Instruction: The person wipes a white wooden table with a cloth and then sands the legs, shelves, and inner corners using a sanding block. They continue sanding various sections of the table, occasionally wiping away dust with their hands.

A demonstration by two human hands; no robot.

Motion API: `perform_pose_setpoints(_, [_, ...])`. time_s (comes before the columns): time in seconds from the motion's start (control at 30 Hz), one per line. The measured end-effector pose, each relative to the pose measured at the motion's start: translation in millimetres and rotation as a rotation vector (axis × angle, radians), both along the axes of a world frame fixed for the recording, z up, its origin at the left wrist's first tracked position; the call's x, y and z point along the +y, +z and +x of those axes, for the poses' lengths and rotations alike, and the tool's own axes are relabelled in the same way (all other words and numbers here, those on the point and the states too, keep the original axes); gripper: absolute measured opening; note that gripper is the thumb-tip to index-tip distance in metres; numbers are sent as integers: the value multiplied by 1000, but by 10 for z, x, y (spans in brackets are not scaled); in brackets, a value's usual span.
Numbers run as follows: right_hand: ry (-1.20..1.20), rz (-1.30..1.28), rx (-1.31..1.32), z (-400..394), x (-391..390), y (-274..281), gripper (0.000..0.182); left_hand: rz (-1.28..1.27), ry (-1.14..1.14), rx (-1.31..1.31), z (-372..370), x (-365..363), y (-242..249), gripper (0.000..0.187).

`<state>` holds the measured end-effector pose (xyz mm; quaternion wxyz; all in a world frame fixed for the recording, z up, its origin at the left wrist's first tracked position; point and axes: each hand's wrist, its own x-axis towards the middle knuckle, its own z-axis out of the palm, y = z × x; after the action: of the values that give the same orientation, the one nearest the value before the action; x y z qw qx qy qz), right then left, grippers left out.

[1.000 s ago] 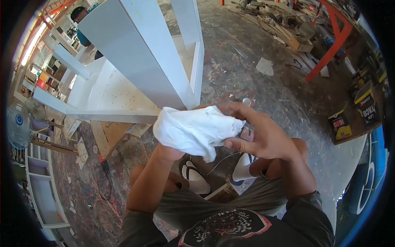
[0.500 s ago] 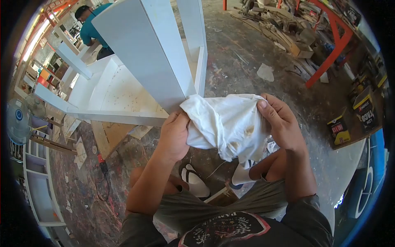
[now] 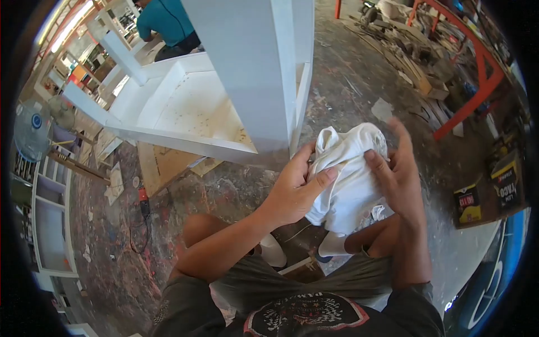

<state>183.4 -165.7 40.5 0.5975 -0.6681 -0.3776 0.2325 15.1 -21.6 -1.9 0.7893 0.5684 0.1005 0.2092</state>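
A crumpled white cloth (image 3: 352,185) hangs in front of me, bunched between both hands. My left hand (image 3: 300,188) grips its left side, thumb on top and the other fingers behind the cloth. On the right side, my right hand (image 3: 396,174) presses its thumb against the cloth, while some of its fingers stick up and are slightly blurred. Just beyond the cloth stands a white-painted wooden frame (image 3: 238,73) with upright legs and a shallow tray-like panel (image 3: 196,104) dotted with specks. Neither hand touches the frame.
A person (image 3: 168,25) in a teal shirt works behind the frame. Black and yellow cans (image 3: 467,203) stand on a surface at right, below a red metal stand (image 3: 474,101). A corded red tool (image 3: 143,196) lies on the stained floor. A water jug (image 3: 31,132) is at far left.
Both hands have brought the cloth together from a stretched spread into a bunch, with my left hand shifting right. The view has turned, so the frame appears further right.
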Motion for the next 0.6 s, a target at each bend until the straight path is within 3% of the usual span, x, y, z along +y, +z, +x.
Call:
perform_pose_setpoints(0.07, [-37,-37,70,5,-15,80,69,63,25,-31,-6,12,24,62])
perform_pose_setpoints(0.13, [-63,-33,15,23,-44,25,63,95,70,-48,-3,10,-9,63])
perform_pose_setpoints(0.2, [306,-127,-485,87,-121,15,53,91,87,-27,-27,17,-21,63])
perform_pose_setpoints(0.27, [326,-258,-488,-6,-166,165,46,89,98,-5,-57,41,-23,64])
perform_pose_setpoints(0.33, [535,-620,-543,17,-140,246,48,176,107,181,-88,75,-27,60])
perform_pose_setpoints(0.37, [532,-621,-537,58,-163,225,48,176,101,185,-70,83,-60,60])
perform_pose_setpoints(0.43, [499,-309,-513,192,-267,153,33,305,75,212,-9,105,-171,56])
perform_pose_setpoints(0.47, [493,-317,-502,259,-281,145,33,298,65,220,12,122,-209,56])
perform_pose_setpoints(0.53, [372,49,-584,412,-289,136,41,277,-93,485,55,156,-305,54])
perform_pose_setpoints(0.57, [362,28,-569,431,-319,147,41,383,-71,428,69,192,-548,53])
perform_pose_setpoints(0.6, [282,135,-307,435,-339,182,56,367,-88,434,82,221,-720,53])
